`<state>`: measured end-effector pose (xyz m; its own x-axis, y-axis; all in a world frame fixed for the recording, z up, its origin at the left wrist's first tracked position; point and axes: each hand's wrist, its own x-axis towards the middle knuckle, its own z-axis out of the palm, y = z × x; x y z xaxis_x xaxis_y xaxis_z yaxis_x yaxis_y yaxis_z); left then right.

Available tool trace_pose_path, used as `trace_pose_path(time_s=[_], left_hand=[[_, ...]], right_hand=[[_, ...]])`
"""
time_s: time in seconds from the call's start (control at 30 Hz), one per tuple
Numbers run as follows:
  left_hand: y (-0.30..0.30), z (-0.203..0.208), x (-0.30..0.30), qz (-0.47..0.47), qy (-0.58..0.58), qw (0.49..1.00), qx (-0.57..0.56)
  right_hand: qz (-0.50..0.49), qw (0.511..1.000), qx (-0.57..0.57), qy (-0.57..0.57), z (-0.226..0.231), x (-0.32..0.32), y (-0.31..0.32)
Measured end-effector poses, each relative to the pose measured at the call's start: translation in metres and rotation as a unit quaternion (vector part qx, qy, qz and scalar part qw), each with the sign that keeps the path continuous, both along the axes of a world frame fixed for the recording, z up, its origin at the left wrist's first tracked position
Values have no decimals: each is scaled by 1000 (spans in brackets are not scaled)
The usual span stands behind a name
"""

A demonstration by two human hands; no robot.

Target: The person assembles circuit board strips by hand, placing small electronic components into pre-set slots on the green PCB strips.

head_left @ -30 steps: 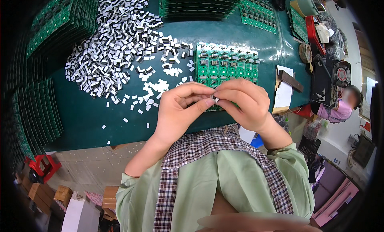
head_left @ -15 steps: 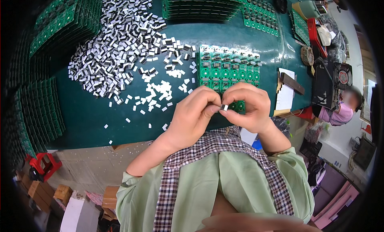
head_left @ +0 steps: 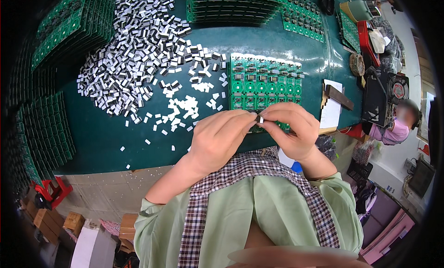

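A small black-and-white block-shaped electronic component [head_left: 260, 120] is held between the fingertips of both my hands. My left hand [head_left: 216, 137] pinches it from the left, and my right hand [head_left: 296, 131] from the right, thumb and forefinger closed. Just beyond my fingertips lies a green circuit board panel [head_left: 266, 86] with rows of round pads and small parts; its near edge is partly hidden by my hands. To the left spreads a large pile of similar black-and-white components [head_left: 134, 60]. Several flat white pieces [head_left: 185, 106] are scattered between pile and panel.
Stacked green boards stand at the far left [head_left: 69, 30], left edge [head_left: 46, 129] and back [head_left: 236, 11]. On the right are white paper [head_left: 330, 113] with a dark bar [head_left: 339, 97], a red tray [head_left: 367, 43] and a black fan [head_left: 397, 88]. Another person [head_left: 397, 124] sits beyond.
Both hands have shifted slightly away from my body, over the panel's near edge, with fingers stretched straighter. The component between them has turned a little.
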<state>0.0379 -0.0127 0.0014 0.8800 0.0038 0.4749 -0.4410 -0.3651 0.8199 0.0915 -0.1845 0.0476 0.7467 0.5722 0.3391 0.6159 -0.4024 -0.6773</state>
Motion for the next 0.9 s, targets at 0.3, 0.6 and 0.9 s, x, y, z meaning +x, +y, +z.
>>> trace_pose_path(time_s=[0.3,0.6,0.9], left_hand=[[25,6,10,55,-2,992,110],[56,-6,17,176,197,902,340],[56,3,14,180,145,968,96]], right_hand=[[-92,976,113,160,-6,17,-11],[-77,969,-198,-130,-8,47,-31],[-59,959,-238,-144,-3,47,-28]])
